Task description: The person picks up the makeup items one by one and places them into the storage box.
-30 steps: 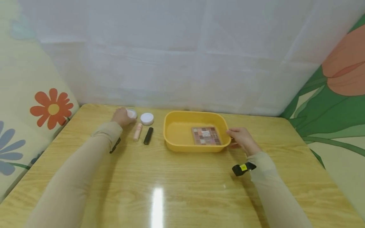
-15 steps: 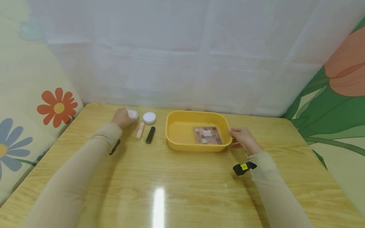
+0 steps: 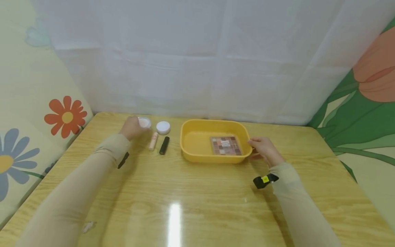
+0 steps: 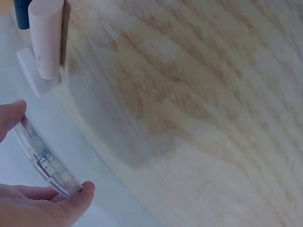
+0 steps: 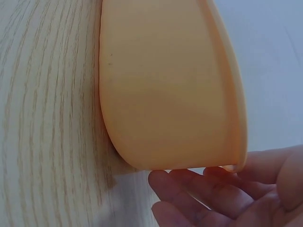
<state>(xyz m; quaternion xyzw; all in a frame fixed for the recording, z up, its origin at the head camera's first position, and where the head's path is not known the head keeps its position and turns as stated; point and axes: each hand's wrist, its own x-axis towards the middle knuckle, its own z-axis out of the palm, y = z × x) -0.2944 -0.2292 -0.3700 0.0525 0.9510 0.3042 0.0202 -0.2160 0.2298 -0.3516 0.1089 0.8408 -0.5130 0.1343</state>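
My left hand [image 3: 132, 128] is at the table's back left, pinching a clear round compact [image 3: 144, 122]. In the left wrist view the compact [image 4: 49, 161] appears edge-on between thumb and fingertips. Just right of it stands a white round case [image 3: 163, 127]. In front lie a pink lipstick tube [image 3: 153, 141] and a black tube [image 3: 164, 145], side by side. My right hand [image 3: 263, 149] holds the right end of a yellow basin [image 3: 213, 159], thumb at the rim and fingertips against the outer wall. An eyeshadow palette [image 3: 226, 145] lies flat inside the basin, toward its right.
The wooden table [image 3: 216, 199] has a bright light reflection near its front. A white cloth [image 3: 185, 68] hangs right behind its back edge. Panels with painted flowers [image 3: 67, 117] flank the table on both sides.
The head view has shifted slightly, so the table items appear a little farther right. Both hands keep their holds on the compact and the basin.
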